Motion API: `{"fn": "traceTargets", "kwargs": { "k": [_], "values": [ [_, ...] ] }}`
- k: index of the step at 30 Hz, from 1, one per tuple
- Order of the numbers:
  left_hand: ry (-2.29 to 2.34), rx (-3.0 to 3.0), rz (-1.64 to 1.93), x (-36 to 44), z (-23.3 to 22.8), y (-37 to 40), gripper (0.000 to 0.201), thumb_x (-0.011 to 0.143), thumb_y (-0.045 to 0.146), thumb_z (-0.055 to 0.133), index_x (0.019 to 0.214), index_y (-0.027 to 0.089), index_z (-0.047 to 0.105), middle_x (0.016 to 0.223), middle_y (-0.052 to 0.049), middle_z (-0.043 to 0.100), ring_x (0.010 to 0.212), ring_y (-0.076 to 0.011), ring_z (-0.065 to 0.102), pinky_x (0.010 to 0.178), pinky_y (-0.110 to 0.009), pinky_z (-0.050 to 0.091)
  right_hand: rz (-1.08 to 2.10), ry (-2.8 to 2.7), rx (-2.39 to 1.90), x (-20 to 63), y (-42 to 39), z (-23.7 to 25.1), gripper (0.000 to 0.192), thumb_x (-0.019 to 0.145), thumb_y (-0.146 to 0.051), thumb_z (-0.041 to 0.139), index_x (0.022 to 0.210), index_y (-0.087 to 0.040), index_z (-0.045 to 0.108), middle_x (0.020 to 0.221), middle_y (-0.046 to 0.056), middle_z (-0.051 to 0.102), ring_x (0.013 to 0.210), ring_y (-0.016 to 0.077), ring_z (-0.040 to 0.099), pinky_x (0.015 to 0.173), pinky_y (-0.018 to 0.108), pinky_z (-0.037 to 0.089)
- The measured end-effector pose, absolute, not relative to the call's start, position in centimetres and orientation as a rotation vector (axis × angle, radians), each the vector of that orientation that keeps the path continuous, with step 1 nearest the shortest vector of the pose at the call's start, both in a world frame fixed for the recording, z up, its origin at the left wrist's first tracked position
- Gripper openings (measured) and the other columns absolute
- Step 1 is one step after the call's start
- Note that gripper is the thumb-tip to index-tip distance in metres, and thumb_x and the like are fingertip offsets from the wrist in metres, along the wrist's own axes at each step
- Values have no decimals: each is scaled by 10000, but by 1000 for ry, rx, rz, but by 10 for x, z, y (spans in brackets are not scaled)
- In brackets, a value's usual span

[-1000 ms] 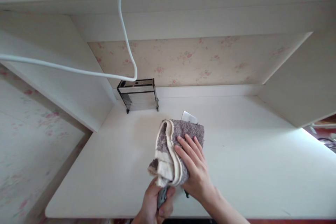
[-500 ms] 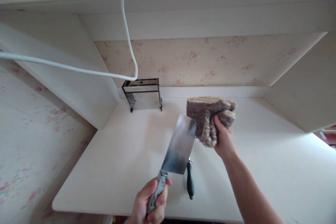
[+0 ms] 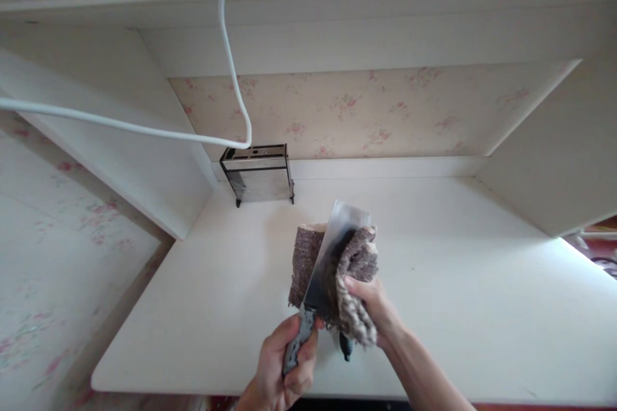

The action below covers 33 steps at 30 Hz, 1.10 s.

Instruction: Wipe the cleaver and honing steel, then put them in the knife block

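Observation:
My left hand (image 3: pixel 284 366) grips the grey handle of a steel cleaver (image 3: pixel 332 257), whose wide blade tilts up and away over the white counter (image 3: pixel 457 295). My right hand (image 3: pixel 371 298) holds a grey and cream towel (image 3: pixel 354 282) folded around the blade, with cloth on both sides of it. A black-handled tool (image 3: pixel 344 347) lies on the counter just below the towel, mostly hidden.
A clear knife holder with a black frame (image 3: pixel 255 173) stands at the back left corner of the counter. A white cable (image 3: pixel 144 131) loops across the upper left in front of the cabinet side. Flowered wallpaper backs the counter; cabinets hang overhead.
Half a second ago the towel was lifted off to the right of the bare blade. Now my right hand has brought it back and wrapped it around the cleaver.

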<state>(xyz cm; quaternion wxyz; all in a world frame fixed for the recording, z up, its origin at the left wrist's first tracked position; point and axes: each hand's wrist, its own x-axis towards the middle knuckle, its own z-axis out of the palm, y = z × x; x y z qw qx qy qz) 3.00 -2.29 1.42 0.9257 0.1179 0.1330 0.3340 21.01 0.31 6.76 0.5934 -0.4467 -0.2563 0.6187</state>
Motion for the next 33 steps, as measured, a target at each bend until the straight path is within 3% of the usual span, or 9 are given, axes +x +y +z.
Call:
{"fn": "traceTargets", "kwargs": {
  "k": [4, 11, 15, 21, 28, 33],
  "values": [
    [378, 262, 659, 25, 13, -26, 343, 849, 429, 601, 999, 124, 643, 546, 79, 434, 280, 17, 230, 275, -132, 149, 1499, -505, -1038, 213, 9, 72, 445, 665, -263, 814, 1041, -130, 616, 978, 107, 708, 757, 206, 691, 729, 335, 575],
    [472, 319, 560, 3, 17, -30, 340, 864, 424, 580, 963, 107, 652, 556, 76, 391, 305, 27, 206, 298, -133, 126, 1347, -467, -1118, 245, 32, 88, 451, 608, -255, 840, 986, -136, 624, 821, 76, 714, 659, 221, 681, 594, 334, 583],
    [513, 363, 525, -9, 23, -30, 337, 881, 412, 558, 950, 96, 654, 549, 77, 369, 308, 31, 166, 302, -141, 105, 1217, -454, -1164, 268, 48, 102, 476, 555, -232, 867, 969, -130, 655, 831, 77, 721, 652, 218, 680, 585, 325, 588],
    [622, 452, 646, -19, 24, -24, 328, 860, 434, 585, 966, 126, 631, 563, 80, 377, 320, 33, 152, 317, -138, 92, 960, -312, -1012, 316, 76, 101, 524, 628, -289, 826, 1102, -161, 642, 1040, 57, 709, 874, 206, 693, 808, 337, 587],
    [726, 594, 847, -22, 30, -12, 336, 852, 472, 584, 999, 171, 590, 587, 83, 401, 351, 10, 174, 354, -163, 133, 1089, -275, -1121, 338, 35, 65, 419, 746, -413, 719, 1094, -192, 644, 999, 51, 722, 897, 253, 697, 815, 424, 582],
    [1039, 869, 884, -2, 44, -15, 364, 830, 465, 627, 1038, 167, 595, 592, 74, 411, 391, -12, 221, 381, -176, 127, 905, -314, -1318, 347, -2, 59, 526, 641, -384, 806, 1102, -197, 636, 979, 48, 721, 821, 248, 699, 735, 376, 591]
  ]
}}
